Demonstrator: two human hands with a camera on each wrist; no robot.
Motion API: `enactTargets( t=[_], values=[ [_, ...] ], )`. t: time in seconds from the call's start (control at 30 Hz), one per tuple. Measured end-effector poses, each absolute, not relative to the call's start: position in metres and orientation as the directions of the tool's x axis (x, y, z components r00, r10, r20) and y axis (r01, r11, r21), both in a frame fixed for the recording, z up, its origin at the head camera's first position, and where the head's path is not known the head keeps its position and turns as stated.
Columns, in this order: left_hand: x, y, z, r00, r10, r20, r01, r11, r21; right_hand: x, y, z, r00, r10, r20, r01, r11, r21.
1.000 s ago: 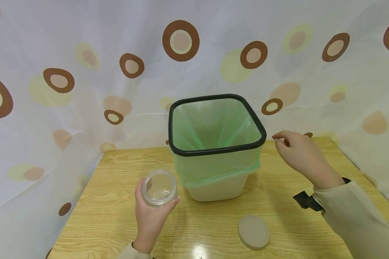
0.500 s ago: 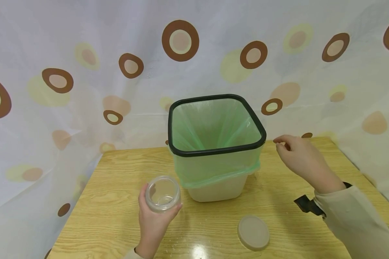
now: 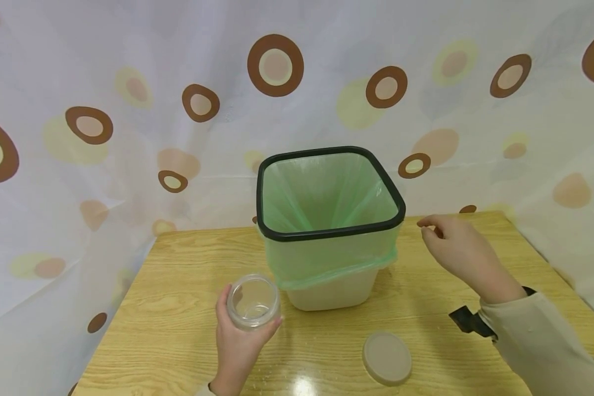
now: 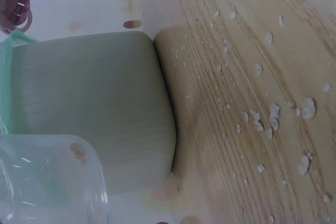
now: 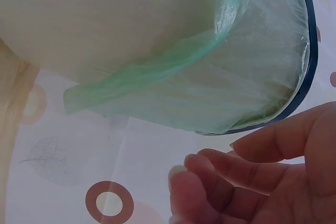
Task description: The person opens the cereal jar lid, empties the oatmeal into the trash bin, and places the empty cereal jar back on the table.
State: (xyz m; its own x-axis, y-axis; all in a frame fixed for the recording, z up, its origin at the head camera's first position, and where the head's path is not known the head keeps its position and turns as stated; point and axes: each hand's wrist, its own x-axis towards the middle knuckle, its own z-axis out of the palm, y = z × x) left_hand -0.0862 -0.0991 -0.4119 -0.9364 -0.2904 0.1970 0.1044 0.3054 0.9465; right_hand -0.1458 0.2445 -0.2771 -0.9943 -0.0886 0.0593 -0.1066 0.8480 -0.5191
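Note:
My left hand (image 3: 242, 349) grips a clear, open-topped jar (image 3: 254, 302) in front of a bin, its thumb and fingers round the sides. Down in the left wrist view, the jar's wall (image 4: 52, 182) shows a small tan fleck. The white bin (image 3: 331, 291) has a black rim (image 3: 334, 235) and a pale green liner bag (image 3: 326, 264) folded over its edge. Beside the bin's right side my right hand (image 3: 455, 247) hovers with loosely curled fingers, holding nothing. The right wrist view has its fingers (image 5: 257, 174) just below the rim, seemingly apart from the bag.
A round beige lid (image 3: 387, 357) lies on the wooden table (image 3: 178, 308) in front of the bin. Pale flakes (image 4: 275, 111) are scattered over the tabletop near my left hand. A patterned sheet (image 3: 297, 126) hangs behind and along both sides.
My left hand has carried the jar slightly toward me and to the right. The right hand has sunk a little beside the bin. Bin and lid stay put.

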Motion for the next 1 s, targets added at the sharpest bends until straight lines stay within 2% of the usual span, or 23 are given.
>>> enactTargets(
  t=[0.33,1.0],
  values=[
    [-0.083,-0.098,-0.416,-0.94,-0.282,0.195,0.107,0.298,0.948,-0.145,0.246,-0.284,-0.995,-0.094,0.045,-0.103,0.841,-0.532],
    [-0.081,-0.092,-0.422,-0.947,-0.292,0.132,0.036,0.312,0.949,-0.14,0.244,-0.298,-0.995,-0.095,0.044,-0.103,0.816,-0.569]
  ],
)
